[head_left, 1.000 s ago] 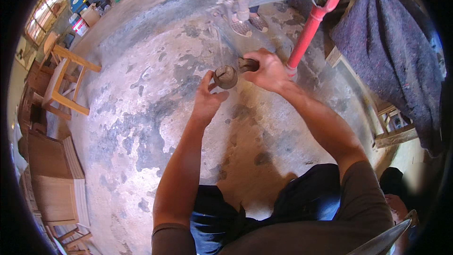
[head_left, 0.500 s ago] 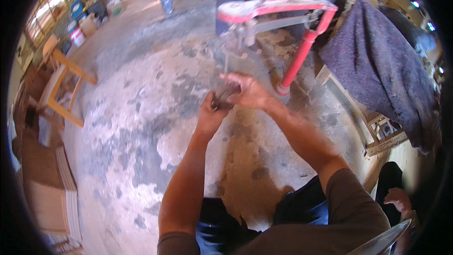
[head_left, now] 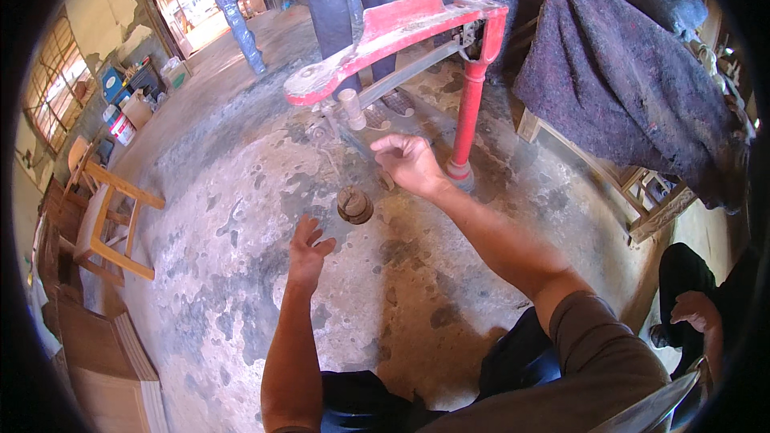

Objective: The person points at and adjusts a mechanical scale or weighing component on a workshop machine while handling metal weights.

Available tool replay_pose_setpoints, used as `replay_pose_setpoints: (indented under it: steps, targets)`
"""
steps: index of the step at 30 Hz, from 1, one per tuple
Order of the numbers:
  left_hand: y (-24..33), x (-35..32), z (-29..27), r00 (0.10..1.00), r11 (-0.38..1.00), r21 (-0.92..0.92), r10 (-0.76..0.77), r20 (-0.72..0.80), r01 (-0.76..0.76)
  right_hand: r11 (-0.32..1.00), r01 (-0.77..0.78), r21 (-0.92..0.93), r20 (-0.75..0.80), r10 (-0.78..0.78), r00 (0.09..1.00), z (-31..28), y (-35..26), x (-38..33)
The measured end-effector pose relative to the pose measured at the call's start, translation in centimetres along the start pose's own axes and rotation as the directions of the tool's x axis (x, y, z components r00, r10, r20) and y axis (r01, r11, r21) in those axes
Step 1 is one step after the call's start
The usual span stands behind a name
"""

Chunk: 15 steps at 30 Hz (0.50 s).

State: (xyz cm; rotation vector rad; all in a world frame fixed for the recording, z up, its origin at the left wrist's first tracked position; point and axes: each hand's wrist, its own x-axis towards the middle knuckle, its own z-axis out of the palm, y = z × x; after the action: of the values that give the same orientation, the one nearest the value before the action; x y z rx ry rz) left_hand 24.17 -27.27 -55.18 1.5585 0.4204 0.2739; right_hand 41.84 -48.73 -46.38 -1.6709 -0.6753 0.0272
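Observation:
My left hand is open, its fingers spread and bent upward with nothing in them. Just beyond it is a small round brown piece, stepped like a knob, with a dark slot across its top. It touches neither hand; whether it rests on the floor or is in the air I cannot tell. My right hand has its fingers curled together beside a thin grey strip under a red machine arm. What it may pinch is too small to make out. A pale cylindrical part hangs below that arm.
A red post carries the machine arm. Behind it stands a person in dark trousers. A dark blanket drapes over wooden furniture on the right, where another person's hand shows. A wooden chair frame stands left.
Both hands held the brown piece together; now they are apart and it is free of them. My left hand has moved left and nearer. The view has shifted, bringing the machine arm leftward.

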Motion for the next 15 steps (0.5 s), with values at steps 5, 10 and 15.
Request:
replay_pose_setpoints:
  steps: [5, 10, 15]
  targets:
    - [-0.4, 0.4, 0.5, 0.999, 0.996, -0.087, -0.014, -0.037, 0.011, 0.989, 0.136, 0.055, -0.145, -0.127, 0.981, 0.2, -0.7, 0.5]
    - [0.3, 0.4, 1.9, 1.0, 0.999, -0.04, 0.012, -0.026, -0.013, 0.94, 0.336, -0.059, -0.214, -0.341, 0.915, 0.1, -2.2, -0.2]
    - [-0.3, 0.9, 2.1, 0.999, 0.999, -0.036, 0.025, -0.029, -0.026, 0.834, 0.497, -0.242, -0.091, -0.529, 0.844, 1.1, -6.1, -0.9]
